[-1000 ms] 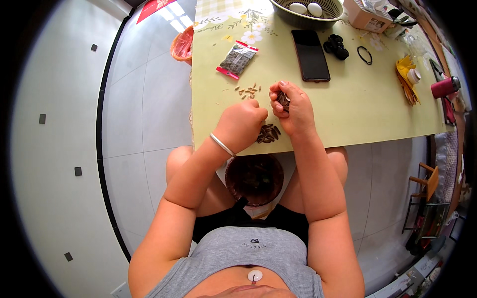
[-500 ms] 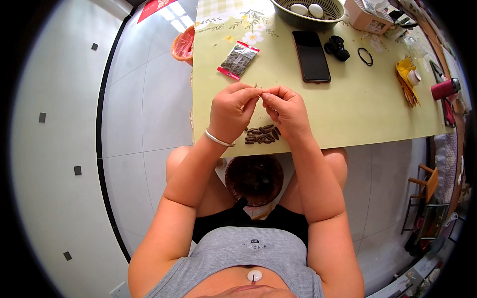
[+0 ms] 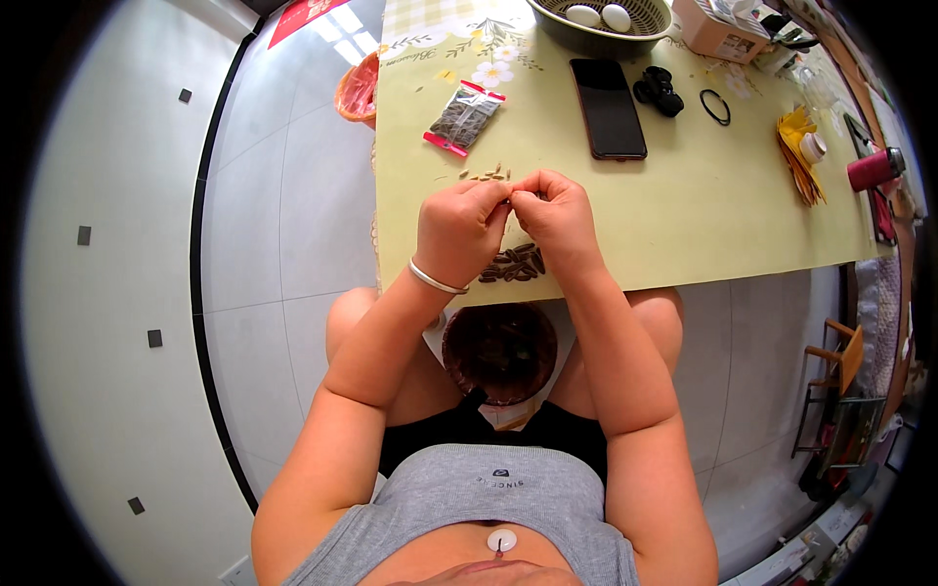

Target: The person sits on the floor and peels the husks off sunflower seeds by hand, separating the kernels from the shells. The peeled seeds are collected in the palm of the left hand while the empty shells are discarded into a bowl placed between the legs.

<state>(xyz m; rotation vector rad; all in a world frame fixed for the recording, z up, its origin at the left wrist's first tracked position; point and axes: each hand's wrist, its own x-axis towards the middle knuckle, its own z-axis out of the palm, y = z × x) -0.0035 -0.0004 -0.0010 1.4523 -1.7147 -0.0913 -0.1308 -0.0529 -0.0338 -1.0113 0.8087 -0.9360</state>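
Observation:
My left hand (image 3: 459,223) and my right hand (image 3: 555,220) meet above the table's near part, thumbs and forefingers pinched together. Between the fingertips is a small dark sunflower seed (image 3: 509,201), mostly covered by them. Just beyond my fingers lie several pale shelled kernels (image 3: 491,174). A pile of dark sunflower seeds in their shells (image 3: 511,265) rests near the table edge, below my hands and partly hidden by them. Farther off to the left is a clear packet of seeds (image 3: 467,119) with red-and-white ends.
A black phone (image 3: 608,109), a small black device (image 3: 659,92) and a black band (image 3: 715,106) lie on the table (image 3: 684,215). Behind them is a basket (image 3: 562,34) with two eggs. A dark bin (image 3: 499,356) stands between my knees; a lined bin (image 3: 358,90) stands left of the table.
My hands have come slightly nearer to me and the fingers have curled in more. The pale kernels beyond them now show more fully.

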